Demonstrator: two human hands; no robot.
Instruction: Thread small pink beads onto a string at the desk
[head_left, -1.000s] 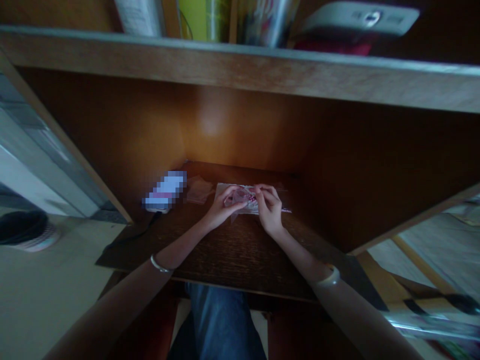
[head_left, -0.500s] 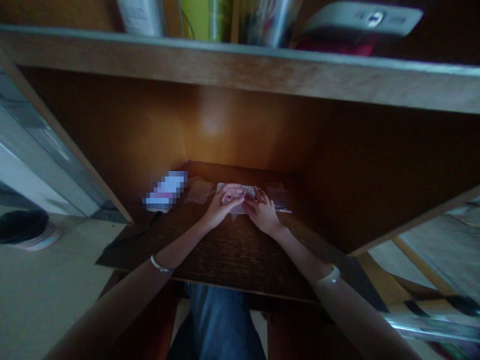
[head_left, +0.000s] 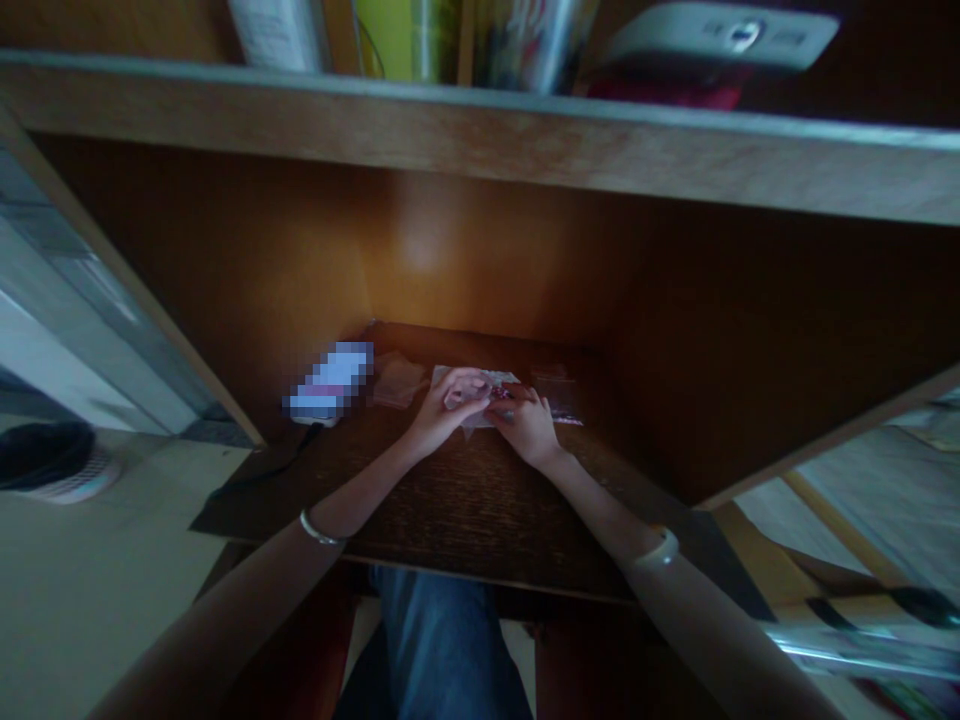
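Observation:
On the dark wood desktop (head_left: 465, 500) lies a white printed sheet or packet (head_left: 442, 378) with pink markings, mostly covered by my hands. My left hand (head_left: 450, 405) curls around a clear plastic wrapper (head_left: 471, 425) on top of it. Close beside, my right hand (head_left: 529, 425) presses its fingertips onto the pink-marked part (head_left: 499, 395); what those fingers pinch is hidden. A small clear bag (head_left: 397, 382) lies left of my hands, and a small dark packet (head_left: 555, 392) lies to the right.
A pixelated object (head_left: 328, 382) with a dark cable (head_left: 281, 465) sits at the desk's left. A wooden shelf (head_left: 480, 130) with books and a white device runs overhead. Wood panels wall the desk's back and sides. A dark-topped basket (head_left: 49, 460) stands on the floor at left.
My right hand has moved down and toward my left hand, its fingers lowered onto the packet. More of the dark packet at right now shows.

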